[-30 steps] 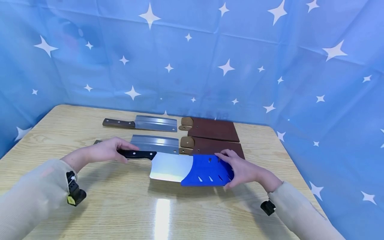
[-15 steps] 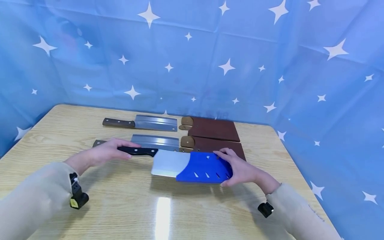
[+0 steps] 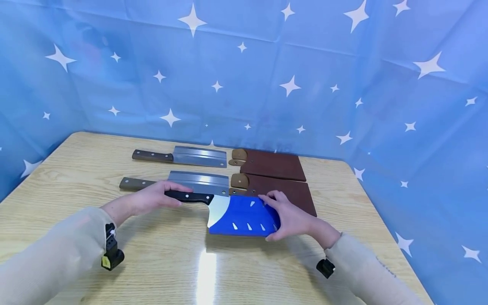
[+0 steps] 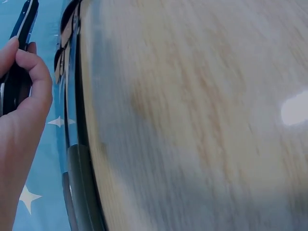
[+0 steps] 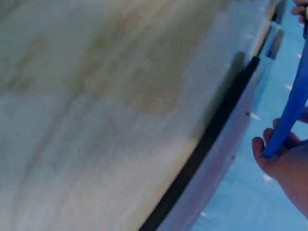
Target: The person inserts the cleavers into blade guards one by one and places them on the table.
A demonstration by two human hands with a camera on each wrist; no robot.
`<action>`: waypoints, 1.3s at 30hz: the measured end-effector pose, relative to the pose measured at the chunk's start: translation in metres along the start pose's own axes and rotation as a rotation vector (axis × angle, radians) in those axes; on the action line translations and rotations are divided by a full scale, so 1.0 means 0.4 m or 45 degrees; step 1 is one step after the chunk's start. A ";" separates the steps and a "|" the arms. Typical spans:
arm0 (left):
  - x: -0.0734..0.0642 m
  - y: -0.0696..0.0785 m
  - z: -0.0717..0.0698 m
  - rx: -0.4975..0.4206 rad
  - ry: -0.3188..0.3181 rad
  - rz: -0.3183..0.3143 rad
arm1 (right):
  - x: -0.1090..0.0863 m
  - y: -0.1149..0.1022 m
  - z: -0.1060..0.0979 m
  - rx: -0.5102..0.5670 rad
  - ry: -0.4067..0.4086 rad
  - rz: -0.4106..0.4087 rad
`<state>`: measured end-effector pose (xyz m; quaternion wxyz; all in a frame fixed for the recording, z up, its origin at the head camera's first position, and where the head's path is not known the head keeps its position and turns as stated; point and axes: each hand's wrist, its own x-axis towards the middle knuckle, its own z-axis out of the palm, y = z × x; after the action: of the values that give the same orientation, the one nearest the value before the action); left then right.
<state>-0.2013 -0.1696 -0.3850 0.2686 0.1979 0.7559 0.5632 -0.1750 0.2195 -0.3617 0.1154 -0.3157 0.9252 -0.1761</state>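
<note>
My left hand grips the black riveted handle of a cleaver, raised over the near side of the table. A blue blade guard with drop-shaped slots covers most of the blade, leaving a curved strip of steel bare beside the handle. My right hand holds the guard's right end between thumb and fingers. In the left wrist view, fingers and thumb of the left hand wrap the dark handle. The right wrist view has the guard edge-on in the right hand.
Behind lie two more cleavers, a far one and a nearer one partly hidden by the held one. To their right are two brown leather sheaths, far and near. A blue star-printed cloth hangs around the wooden table.
The blue guard has slid left over the blade, so much less steel shows. My left hand has moved right with the cleaver, and my right hand left with the guard.
</note>
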 end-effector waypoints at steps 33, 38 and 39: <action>-0.010 -0.049 0.025 0.573 0.054 0.084 | -0.015 -0.019 0.082 -0.362 -0.087 -0.070; -0.013 -0.044 0.024 0.536 0.039 0.075 | -0.015 -0.016 0.082 -0.381 -0.095 -0.078; -0.015 -0.042 0.022 0.524 0.047 0.077 | -0.016 -0.015 0.081 -0.380 -0.091 -0.080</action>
<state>-0.1912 -0.1715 -0.4020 0.1914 0.2609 0.8535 0.4083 -0.1563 0.2107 -0.3882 0.0946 -0.3643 0.9260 -0.0288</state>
